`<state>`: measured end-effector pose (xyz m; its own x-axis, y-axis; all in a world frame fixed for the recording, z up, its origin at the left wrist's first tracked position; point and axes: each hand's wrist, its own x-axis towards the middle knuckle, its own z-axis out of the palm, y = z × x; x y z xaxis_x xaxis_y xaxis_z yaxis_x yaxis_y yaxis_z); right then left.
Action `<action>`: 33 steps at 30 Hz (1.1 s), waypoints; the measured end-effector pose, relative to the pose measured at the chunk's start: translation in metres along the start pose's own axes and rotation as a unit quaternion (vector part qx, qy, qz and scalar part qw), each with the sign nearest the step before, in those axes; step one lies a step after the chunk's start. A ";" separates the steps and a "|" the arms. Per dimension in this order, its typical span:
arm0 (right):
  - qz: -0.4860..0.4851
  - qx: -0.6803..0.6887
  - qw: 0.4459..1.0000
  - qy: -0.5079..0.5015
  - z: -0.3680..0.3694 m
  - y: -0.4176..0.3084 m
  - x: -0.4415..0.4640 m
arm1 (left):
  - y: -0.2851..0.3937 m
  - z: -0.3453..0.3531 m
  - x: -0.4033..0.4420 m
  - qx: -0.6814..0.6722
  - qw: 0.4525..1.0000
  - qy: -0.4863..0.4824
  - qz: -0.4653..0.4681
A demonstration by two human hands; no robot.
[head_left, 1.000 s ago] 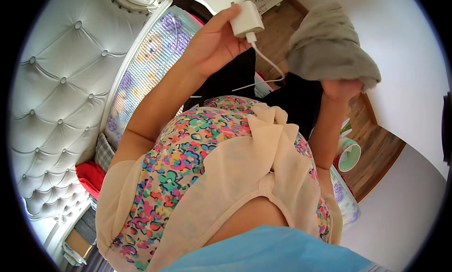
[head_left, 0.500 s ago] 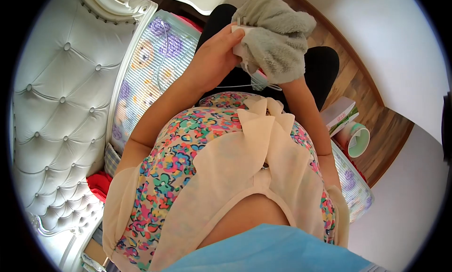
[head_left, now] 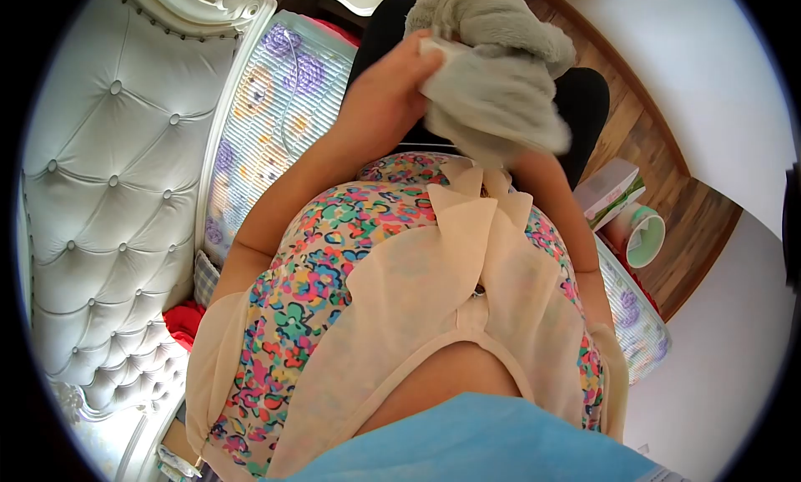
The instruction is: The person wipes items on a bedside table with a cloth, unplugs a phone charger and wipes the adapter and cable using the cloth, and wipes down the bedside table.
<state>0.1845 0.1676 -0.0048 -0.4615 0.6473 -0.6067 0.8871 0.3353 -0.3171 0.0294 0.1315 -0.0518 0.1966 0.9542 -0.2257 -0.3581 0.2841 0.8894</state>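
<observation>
A grey plush cloth item [head_left: 501,90], soft and bunched, hangs in front of me over my lap; its lower part is smeared by motion. My left hand [head_left: 396,85] is closed on its left edge, where a whitish strip [head_left: 435,55] shows by the thumb. My right hand [head_left: 534,166] is mostly covered by the plush; only the wrist and a little of the hand show below it. Whether its fingers grip the cloth is hidden. Behind the item are my black-trousered knees [head_left: 581,106].
A quilted mat with flowers [head_left: 259,123] lies under me, a thin white cord [head_left: 288,115] on it. To the left stands a tufted white headboard [head_left: 108,181]. On the right are a paper box [head_left: 609,190], a green-rimmed bin [head_left: 644,240] and wooden flooring [head_left: 659,161].
The plush item has shifted slightly right, and its lower part now swings in a blur. My left hand keeps its hold on the edge. The cord across my lap is now mostly covered.
</observation>
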 end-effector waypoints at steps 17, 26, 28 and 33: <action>-0.186 0.497 0.692 0.489 0.073 0.068 0.049 | 0.016 -0.016 0.020 -0.255 0.964 0.061 -0.048; -0.243 0.080 0.793 0.553 0.084 0.049 0.065 | 0.015 -0.001 0.016 -0.164 0.973 0.117 -0.114; -0.235 0.064 0.797 0.553 0.084 0.058 0.067 | 0.009 -0.008 0.017 -0.129 0.980 0.109 -0.107; -0.219 0.040 0.813 0.538 0.083 0.083 0.073 | -0.002 -0.023 0.015 -0.109 0.983 0.083 -0.124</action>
<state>0.2246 0.1858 -0.1354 -0.4268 0.7160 0.5524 0.6152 0.6776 -0.4029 0.0125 0.1472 -0.0664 0.1577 0.8496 -0.5033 -0.5088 0.5067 0.6960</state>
